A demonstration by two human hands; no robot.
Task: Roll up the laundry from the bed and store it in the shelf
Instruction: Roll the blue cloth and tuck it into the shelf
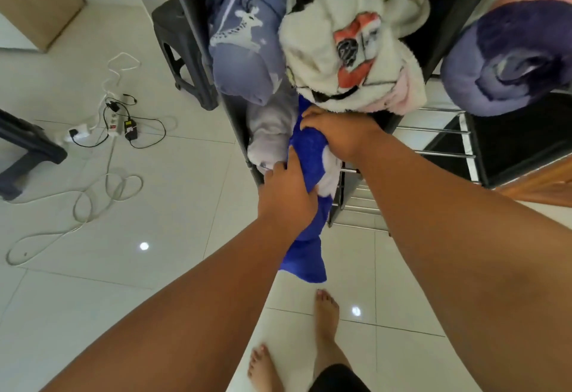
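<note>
At the lower level of the black shelf (193, 29), centre of view, a person stood barefoot on white tile floor (185, 268), both arms reaching forward. Left hand (286, 198) gripped the blue towel (306, 150), fingers curled into the cloth near its middle, thumb wrapped round at 3 o'clock of the hand. Right hand (337, 134) sat on top of the same towel at 1 o'clock from the left hand, fingers bent over the towel's far end, clutching it. Towel lay partly in the shelf, a loose tail hanging out and down toward 6 o'clock, off the shelf edge. Pale grey roll (267, 131) sat touching the towel at its 9 o'clock, same level. Above, at 12 o'clock: white fleece blanket (346, 29) with orange and black print, bunched, overhanging the right hand. Deer-print roll (240, 42), blue-grey, just beside the fleece at its 9 o'clock. Purple roll (507, 60) at 2 o'clock, in the next section. Metal rods (433, 129) ran at 3 o'clock of the hands. Dark stool (176, 32) stood at 10 o'clock against the shelf side. Power strip (113, 124) with plugs and white cable (106, 193) lay on the floor at 9 o'clock. Two bare feet (326, 320) at 6 o'clock.
</note>
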